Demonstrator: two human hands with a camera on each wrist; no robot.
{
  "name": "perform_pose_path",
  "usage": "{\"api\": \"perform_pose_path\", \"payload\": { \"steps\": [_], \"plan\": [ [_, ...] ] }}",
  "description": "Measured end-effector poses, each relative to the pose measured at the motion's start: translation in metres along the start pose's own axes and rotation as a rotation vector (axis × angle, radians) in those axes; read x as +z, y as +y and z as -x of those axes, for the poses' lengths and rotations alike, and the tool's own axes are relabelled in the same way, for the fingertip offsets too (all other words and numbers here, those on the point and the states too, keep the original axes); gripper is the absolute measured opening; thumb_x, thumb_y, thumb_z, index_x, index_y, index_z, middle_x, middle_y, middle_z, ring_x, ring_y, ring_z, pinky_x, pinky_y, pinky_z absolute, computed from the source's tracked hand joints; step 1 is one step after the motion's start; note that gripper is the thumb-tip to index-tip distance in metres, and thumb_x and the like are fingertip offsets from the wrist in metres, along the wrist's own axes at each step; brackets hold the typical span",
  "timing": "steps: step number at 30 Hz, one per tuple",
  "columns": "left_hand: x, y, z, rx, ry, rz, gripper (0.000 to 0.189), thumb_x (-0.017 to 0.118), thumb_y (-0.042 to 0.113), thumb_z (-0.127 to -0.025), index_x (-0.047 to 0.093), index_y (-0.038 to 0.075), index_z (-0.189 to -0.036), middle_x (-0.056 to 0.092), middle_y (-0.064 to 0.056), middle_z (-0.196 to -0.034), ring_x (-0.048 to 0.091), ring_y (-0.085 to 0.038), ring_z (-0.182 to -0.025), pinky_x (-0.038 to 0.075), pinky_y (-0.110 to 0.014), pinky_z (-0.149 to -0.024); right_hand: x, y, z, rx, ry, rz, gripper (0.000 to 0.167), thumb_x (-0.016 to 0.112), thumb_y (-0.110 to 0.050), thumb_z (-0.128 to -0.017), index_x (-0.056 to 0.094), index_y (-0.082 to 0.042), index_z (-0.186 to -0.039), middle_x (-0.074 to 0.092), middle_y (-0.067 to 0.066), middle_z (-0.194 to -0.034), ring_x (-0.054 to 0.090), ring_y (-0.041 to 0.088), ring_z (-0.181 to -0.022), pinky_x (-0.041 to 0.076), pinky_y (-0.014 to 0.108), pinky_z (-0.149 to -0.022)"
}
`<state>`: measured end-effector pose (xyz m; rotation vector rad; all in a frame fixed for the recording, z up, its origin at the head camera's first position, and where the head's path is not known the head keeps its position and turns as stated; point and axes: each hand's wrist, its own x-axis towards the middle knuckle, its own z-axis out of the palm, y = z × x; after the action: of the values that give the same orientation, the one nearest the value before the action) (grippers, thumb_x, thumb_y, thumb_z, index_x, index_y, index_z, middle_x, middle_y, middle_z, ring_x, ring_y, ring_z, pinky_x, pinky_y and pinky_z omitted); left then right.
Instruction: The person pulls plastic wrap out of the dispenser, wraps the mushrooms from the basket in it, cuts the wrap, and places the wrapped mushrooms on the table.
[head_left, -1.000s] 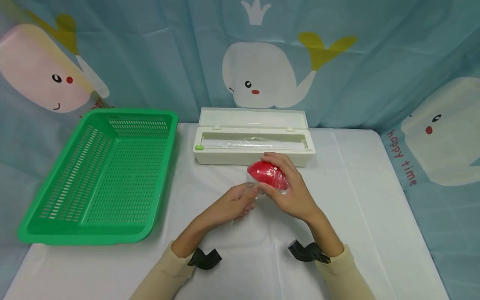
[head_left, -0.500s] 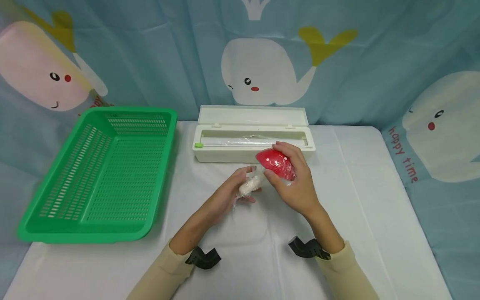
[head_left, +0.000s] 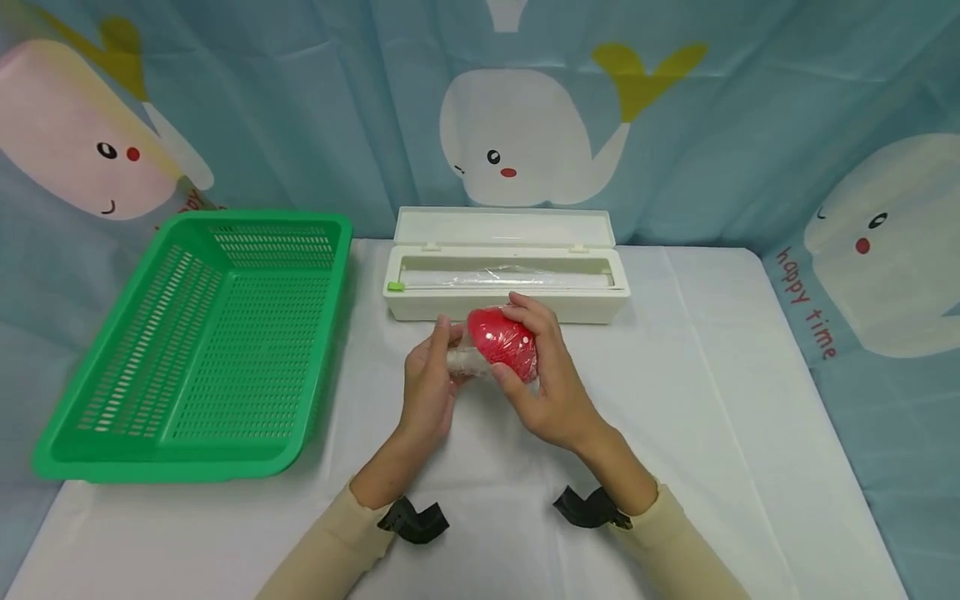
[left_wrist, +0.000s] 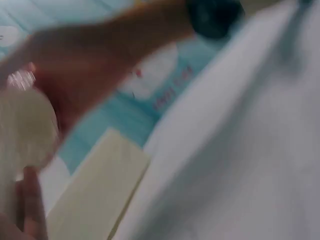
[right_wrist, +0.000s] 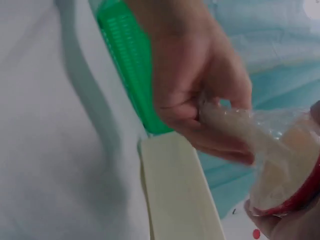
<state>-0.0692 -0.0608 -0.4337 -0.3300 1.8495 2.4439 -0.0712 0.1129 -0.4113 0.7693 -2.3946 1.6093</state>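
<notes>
A toy mushroom (head_left: 504, 342) with a red, white-dotted cap and a pale stem is wrapped in clear cling film. My right hand (head_left: 551, 392) grips the cap from the right, fingers over the far side and thumb at the near edge. From the left, my left hand (head_left: 426, 387) holds the stem. The right wrist view shows the wrapped stem (right_wrist: 235, 122) lying along the left hand's fingers, with loose film around the cap's pale underside. In the blurred left wrist view, the right hand (left_wrist: 85, 65) reaches round that pale underside (left_wrist: 37, 125).
Behind the hands stands a white cling film box (head_left: 510, 308), its lid (head_left: 502, 227) up and a film roll (head_left: 502, 279) inside. A green plastic basket (head_left: 187, 472) sits at the left on the white tablecloth (head_left: 720, 467). A whale-print curtain (head_left: 360, 125) hangs behind.
The mushroom and right hand have shifted left and the cap has turned. My left hand, first pinching film, opened beneath the stem and now holds it, with its wrist more upright.
</notes>
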Motion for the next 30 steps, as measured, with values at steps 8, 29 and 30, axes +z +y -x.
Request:
{"api": "perform_pose_path", "payload": {
  "steps": [8, 29, 30],
  "plan": [
    [-0.008, -0.004, -0.002, 0.484, -0.082, -0.788, 0.056, 0.034, 0.033, -0.114, 0.079, 0.004, -0.095, 0.076, -0.005, -0.071, 0.062, -0.013, -0.062, 0.045, -0.026, -0.053, -0.011, 0.004, -0.005, 0.068, 0.094, 0.066, 0.077, 0.081, -0.019, -0.083, 0.049, -0.017, -0.153, 0.053, 0.010, -0.149, 0.054, 0.021, -0.136, 0.064, 0.045, -0.094],
    [-0.021, -0.014, -0.006, 0.711, -0.300, -1.412, 0.028, 0.069, 0.033, -0.104, 0.059, 0.011, -0.117, 0.068, 0.000, -0.076, 0.070, -0.016, -0.064, 0.057, -0.031, -0.056, 0.001, 0.011, -0.009, 0.277, -0.088, 0.239, 0.055, 0.074, -0.044, -0.094, 0.058, -0.023, -0.143, 0.056, 0.003, -0.139, 0.065, 0.025, -0.120, 0.064, 0.045, -0.091],
    [-0.020, -0.014, -0.006, 0.698, -0.299, -1.410, 0.027, 0.068, 0.033, -0.104, 0.059, 0.011, -0.116, 0.066, 0.001, -0.073, 0.068, -0.015, -0.062, 0.055, -0.030, -0.055, 0.001, 0.012, -0.009, 0.279, -0.091, 0.241, 0.055, 0.073, -0.044, -0.095, 0.058, -0.022, -0.143, 0.056, 0.003, -0.138, 0.065, 0.025, -0.119, 0.064, 0.044, -0.091]
  ]
}}
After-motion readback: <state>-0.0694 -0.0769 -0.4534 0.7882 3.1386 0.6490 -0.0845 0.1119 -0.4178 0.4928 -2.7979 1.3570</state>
